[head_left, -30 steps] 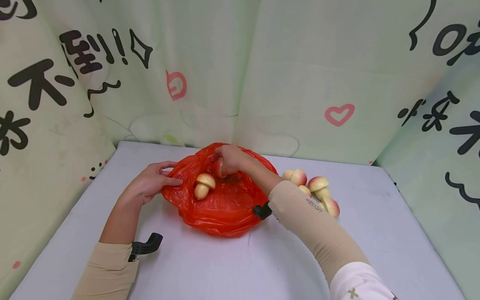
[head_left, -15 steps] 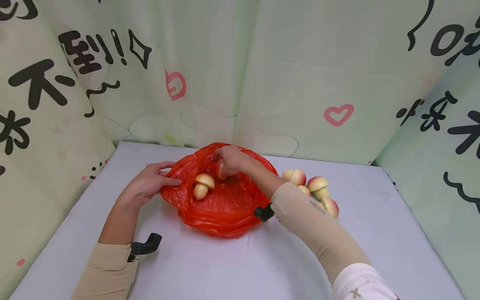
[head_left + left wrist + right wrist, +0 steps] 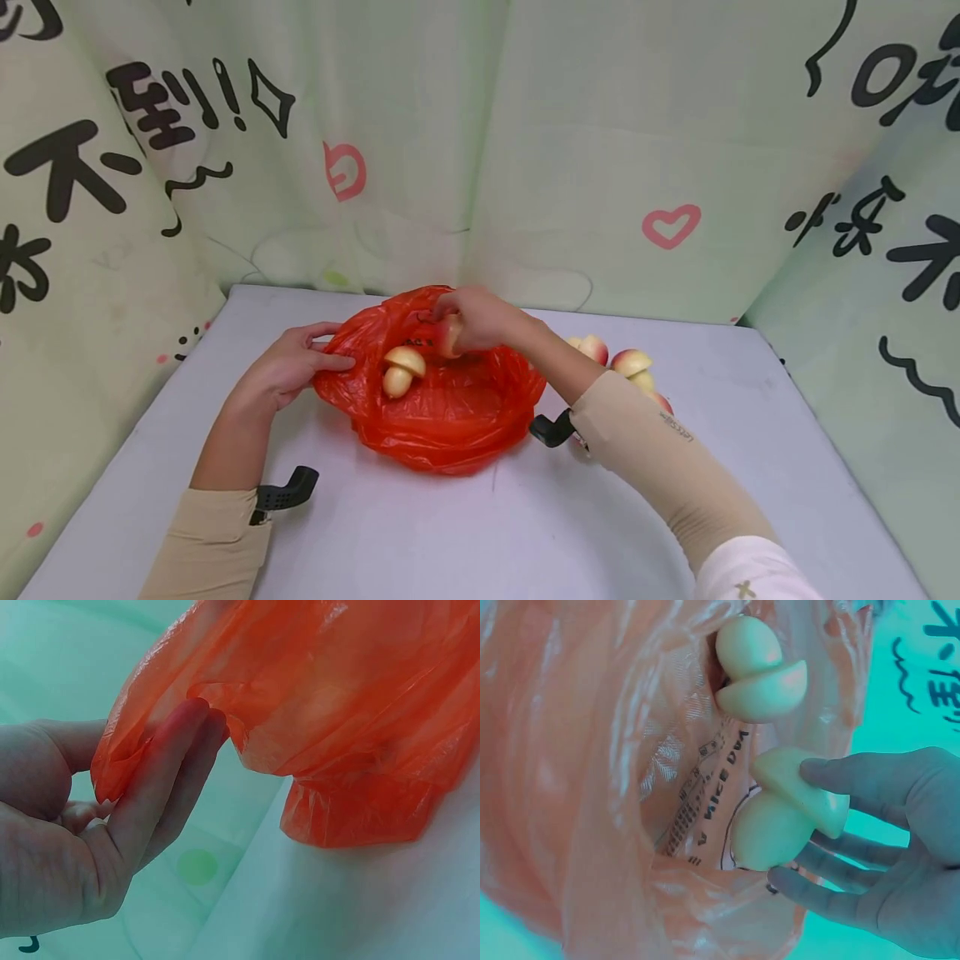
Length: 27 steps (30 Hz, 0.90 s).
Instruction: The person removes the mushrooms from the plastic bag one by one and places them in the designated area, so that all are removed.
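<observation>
A red plastic bag (image 3: pixel 442 433) lies on the table with its mouth spread wide. My left hand (image 3: pixel 296 362) pinches the bag's left rim between thumb and fingers, the fingers showing behind the thin film (image 3: pixel 360 735) in the left wrist view. In the bag's mouth, my right hand (image 3: pixel 487 321) grips a toy mushroom (image 3: pixel 772 832) by its cap, thumb on one side and fingers on the other. A second toy mushroom (image 3: pixel 403 371), cream with a rounded cap, lies inside the bag, left of the held one.
Several cream and reddish toy mushrooms (image 3: pixel 632 364) lie on the white table (image 3: pixel 420 542) right of the bag, partly hidden by the right forearm. A pale printed curtain (image 3: pixel 570 167) surrounds the table's back and sides.
My right hand and forearm have shifted a little to the right with the mushroom in the fingers. The left hand keeps its hold on the bag's rim. The head view has turned slightly.
</observation>
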Motion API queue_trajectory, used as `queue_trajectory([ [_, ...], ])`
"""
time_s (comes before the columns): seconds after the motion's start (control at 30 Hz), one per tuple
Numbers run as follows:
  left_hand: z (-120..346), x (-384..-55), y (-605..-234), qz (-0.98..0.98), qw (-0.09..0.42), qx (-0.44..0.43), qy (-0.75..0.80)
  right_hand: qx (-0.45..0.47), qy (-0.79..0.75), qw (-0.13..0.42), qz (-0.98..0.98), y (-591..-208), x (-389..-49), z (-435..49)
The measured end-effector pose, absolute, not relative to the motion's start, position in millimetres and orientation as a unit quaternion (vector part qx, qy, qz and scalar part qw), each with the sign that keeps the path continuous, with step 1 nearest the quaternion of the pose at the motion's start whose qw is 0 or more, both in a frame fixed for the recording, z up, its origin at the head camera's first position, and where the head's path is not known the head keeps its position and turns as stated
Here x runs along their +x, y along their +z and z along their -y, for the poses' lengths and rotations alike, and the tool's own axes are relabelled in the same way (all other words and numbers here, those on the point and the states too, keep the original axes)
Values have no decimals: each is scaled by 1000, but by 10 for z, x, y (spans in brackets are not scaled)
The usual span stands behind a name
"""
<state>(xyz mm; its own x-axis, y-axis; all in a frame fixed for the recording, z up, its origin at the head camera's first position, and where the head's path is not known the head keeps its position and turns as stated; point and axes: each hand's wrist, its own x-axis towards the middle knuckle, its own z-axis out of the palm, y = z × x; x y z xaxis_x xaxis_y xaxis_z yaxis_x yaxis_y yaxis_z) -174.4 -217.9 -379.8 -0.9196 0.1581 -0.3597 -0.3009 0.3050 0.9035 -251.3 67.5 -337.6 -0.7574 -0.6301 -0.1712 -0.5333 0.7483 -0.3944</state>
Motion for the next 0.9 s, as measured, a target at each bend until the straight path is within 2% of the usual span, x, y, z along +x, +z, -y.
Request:
queue_trajectory([
  [0.9, 2160, -1730, -3771, -781, 199, -47, 590, -263, -227, 118, -930, -3054, -2101, -1504],
])
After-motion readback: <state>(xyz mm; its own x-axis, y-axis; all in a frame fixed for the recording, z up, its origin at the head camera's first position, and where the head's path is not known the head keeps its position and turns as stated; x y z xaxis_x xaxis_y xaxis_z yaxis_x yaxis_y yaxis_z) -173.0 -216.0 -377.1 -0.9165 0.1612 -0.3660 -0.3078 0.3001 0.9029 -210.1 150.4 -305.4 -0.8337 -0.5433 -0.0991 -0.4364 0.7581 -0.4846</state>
